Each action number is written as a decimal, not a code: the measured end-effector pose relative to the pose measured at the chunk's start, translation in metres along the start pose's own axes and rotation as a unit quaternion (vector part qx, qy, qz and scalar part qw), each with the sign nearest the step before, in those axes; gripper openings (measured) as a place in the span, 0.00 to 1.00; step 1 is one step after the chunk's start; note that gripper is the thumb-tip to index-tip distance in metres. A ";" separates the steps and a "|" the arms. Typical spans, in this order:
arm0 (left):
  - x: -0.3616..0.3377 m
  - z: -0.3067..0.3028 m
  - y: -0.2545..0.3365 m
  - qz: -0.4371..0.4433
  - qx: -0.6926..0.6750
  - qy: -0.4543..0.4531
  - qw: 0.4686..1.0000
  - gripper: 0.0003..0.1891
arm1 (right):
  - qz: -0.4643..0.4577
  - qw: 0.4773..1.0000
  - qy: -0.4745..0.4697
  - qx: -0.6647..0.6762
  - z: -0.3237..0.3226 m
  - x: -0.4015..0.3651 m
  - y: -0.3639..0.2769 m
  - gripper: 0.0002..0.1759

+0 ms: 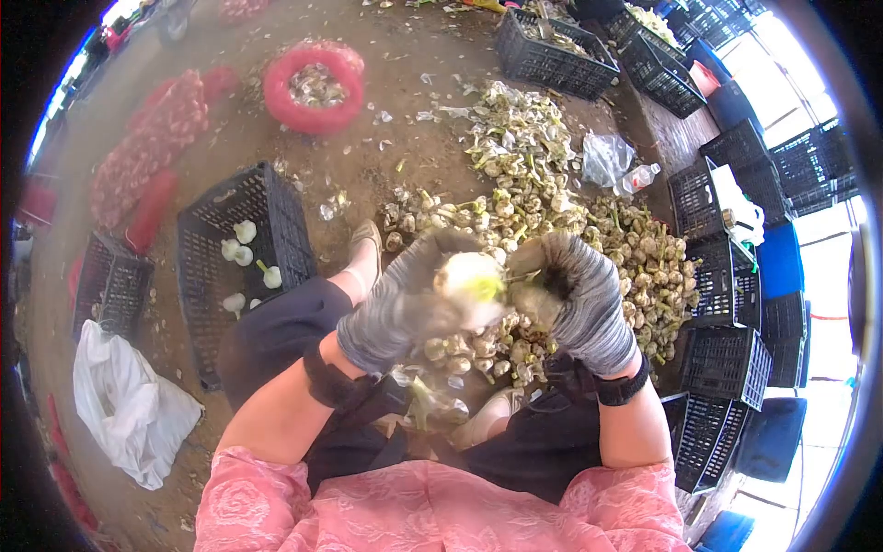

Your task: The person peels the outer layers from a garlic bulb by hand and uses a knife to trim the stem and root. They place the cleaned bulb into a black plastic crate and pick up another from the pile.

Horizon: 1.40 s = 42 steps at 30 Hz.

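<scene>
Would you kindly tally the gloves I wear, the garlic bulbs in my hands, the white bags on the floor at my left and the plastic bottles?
Worn grey gloves: 2, on left hand and right hand
Held garlic bulb: 1
Left-side white bag: 1
Clear plastic bottle: 1
Total: 5

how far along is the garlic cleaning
Early. Done: only a few white cleaned bulbs lie in the black crate. In hand: the left hand and right hand, both gloved, grip one bulb between them. Left: the large pile of uncleaned garlic on the floor ahead.
</scene>
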<state>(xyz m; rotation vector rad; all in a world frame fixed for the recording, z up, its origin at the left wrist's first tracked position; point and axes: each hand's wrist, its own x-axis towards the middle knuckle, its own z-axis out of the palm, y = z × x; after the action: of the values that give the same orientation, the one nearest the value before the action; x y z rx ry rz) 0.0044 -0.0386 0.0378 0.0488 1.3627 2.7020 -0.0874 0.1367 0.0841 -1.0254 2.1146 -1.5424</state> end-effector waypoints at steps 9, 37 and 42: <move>0.002 -0.008 -0.001 0.132 0.076 0.073 0.986 0.42 | -0.007 0.998 0.029 0.062 0.001 0.000 -0.003 0.13; -0.004 0.005 0.003 0.103 0.063 0.013 0.993 0.45 | -0.047 0.979 0.141 -0.142 0.009 0.005 -0.006 0.05; -0.003 0.004 0.007 0.084 0.051 0.014 0.995 0.44 | 0.083 0.969 0.031 0.230 0.011 0.006 -0.011 0.12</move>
<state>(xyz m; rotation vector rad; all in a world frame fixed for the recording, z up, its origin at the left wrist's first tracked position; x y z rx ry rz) 0.0075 -0.0397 0.0455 0.1404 1.5702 2.7741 -0.0808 0.1232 0.0909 -0.6273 1.7022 -1.8726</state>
